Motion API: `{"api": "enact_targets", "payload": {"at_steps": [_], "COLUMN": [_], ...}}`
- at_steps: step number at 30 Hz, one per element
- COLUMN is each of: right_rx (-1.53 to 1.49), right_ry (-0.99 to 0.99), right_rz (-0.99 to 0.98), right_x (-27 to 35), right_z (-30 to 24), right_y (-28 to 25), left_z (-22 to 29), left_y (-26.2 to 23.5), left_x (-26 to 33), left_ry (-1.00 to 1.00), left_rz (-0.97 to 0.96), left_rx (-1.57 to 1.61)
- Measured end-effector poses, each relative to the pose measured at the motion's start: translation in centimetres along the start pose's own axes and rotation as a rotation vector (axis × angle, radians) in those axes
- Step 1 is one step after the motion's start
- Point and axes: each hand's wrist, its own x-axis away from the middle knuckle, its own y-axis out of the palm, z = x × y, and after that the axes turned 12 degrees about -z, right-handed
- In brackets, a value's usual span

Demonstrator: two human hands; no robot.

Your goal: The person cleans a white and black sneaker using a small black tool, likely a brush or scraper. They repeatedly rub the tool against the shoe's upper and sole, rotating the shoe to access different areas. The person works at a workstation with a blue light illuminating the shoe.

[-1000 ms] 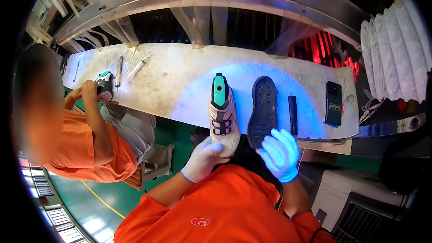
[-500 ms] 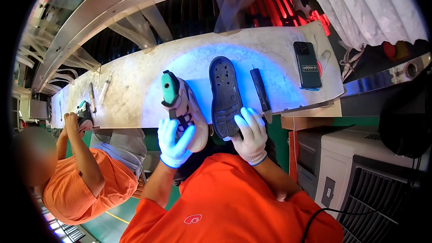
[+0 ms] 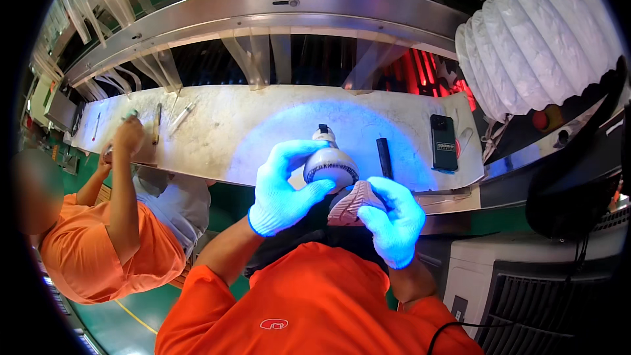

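My gloved left hand [image 3: 284,192] is closed around a light-coloured shoe upper [image 3: 332,165], its rounded toe tilted up toward me. My gloved right hand [image 3: 398,220] grips a shoe sole [image 3: 350,207], with its ridged, pinkish outer side showing. The sole sits just below and right of the upper's toe, close to it; whether they touch I cannot tell. Blue light falls on both gloves. Beyond my right hand, a dark-handled knife [image 3: 384,156] lies on the pale worktable [image 3: 217,135], its blade hidden from view.
A dark phone [image 3: 444,142] lies on the table's right part. Behind runs a metal-framed machine [image 3: 355,10] with clear strips and red light. A white ribbed duct [image 3: 532,49] hangs at right. On the left, a co-worker in an orange shirt [image 3: 108,236] handles something beside two slim tools.
The upper and the sole were lying on the table under my hands; now both are lifted toward me and turned. The view has tilted upward, and the co-worker's hands have risen.
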Motion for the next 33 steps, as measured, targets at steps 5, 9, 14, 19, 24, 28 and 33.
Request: {"api": "enact_targets", "payload": {"at_steps": [5, 9, 14, 19, 24, 28, 33], "right_rx": [-0.184, -0.083, -0.061, 0.125, 0.306, 0.293, 0.300], "right_ry": [0.002, -0.129, -0.173, -0.251, -0.270, -0.285, -0.279], "right_rz": [0.016, -0.069, -0.060, -0.039, -0.001, -0.004, 0.012], "right_x": [-0.9, -1.3, -0.7, 0.8, 1.5, 1.5, 1.4], "right_z": [0.7, 1.9, 2.2, 1.7, 0.8, 0.7, 0.2], "right_y": [-0.5, -1.7, -1.1, 0.7, 1.9, 2.6, 2.9], "left_z": [-1.5, -0.5, 0.6, 1.4, 1.9, 2.6, 3.1], "left_y": [0.8, -0.1, 0.2, 2.7, 3.8, 3.6, 3.6], "left_x": [0.9, 1.1, 2.3, 5.2, 6.1, 6.0, 5.8], "left_ry": [0.304, 0.422, 0.380, 0.181, 0.106, 0.060, 0.008], "left_rz": [-0.056, -0.236, -0.240, -0.035, 0.086, 0.096, 0.098], "left_rx": [-0.049, -0.334, -0.195, 0.112, 0.262, 0.257, 0.263]}}
